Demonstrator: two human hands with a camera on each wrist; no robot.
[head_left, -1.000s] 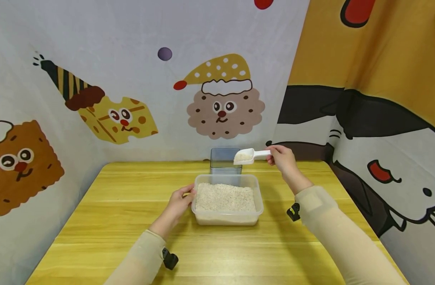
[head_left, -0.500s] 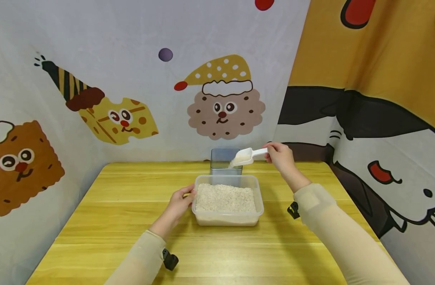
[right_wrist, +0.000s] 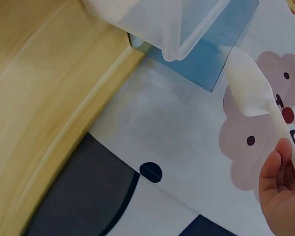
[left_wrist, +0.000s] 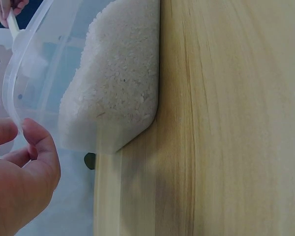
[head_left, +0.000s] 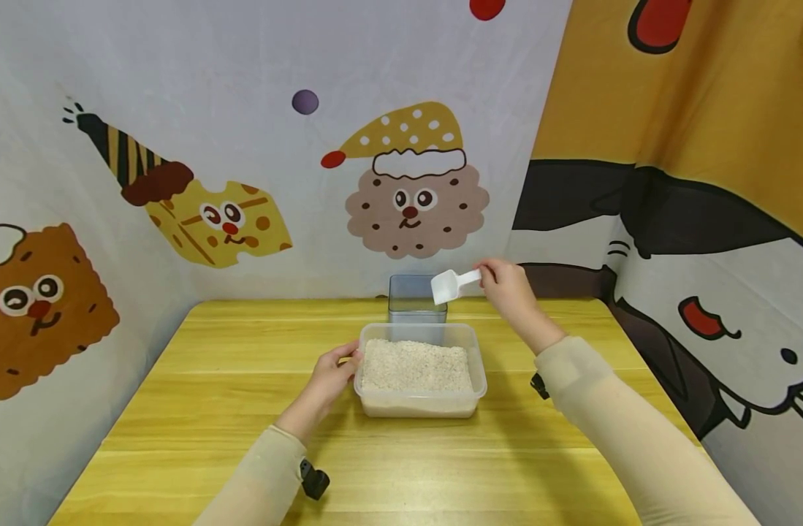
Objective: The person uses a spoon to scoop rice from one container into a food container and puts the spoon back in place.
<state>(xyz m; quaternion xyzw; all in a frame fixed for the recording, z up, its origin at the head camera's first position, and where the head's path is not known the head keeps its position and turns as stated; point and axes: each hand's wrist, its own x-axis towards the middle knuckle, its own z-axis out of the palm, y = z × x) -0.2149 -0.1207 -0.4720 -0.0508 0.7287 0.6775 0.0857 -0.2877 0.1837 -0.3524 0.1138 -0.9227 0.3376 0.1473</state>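
Observation:
My right hand (head_left: 509, 292) grips the handle of a white scoop (head_left: 446, 286), tilted mouth-down over a bluish see-through container (head_left: 417, 301). No rice shows in the scoop from the head view. In the right wrist view the scoop (right_wrist: 248, 83) hangs beside the blue container's rim (right_wrist: 206, 73). A clear plastic box (head_left: 419, 405), partly filled with rice (head_left: 416, 367), stands just in front of the blue container and hides its lower part. With thumb and fingers, my left hand (head_left: 331, 372) pinches the box's left rim; the left wrist view shows this hand (left_wrist: 27, 172) at the rim closely.
Everything stands on a wooden table (head_left: 243, 409). A white cloth wall (head_left: 243, 131) with cartoon prints rises right behind the blue container, and a printed curtain (head_left: 723, 256) borders the right side.
Rice has poured from the scoop into the blue container. My right hand has moved slightly left and up while tipping the scoop further. My left hand has stayed at the box's rim.

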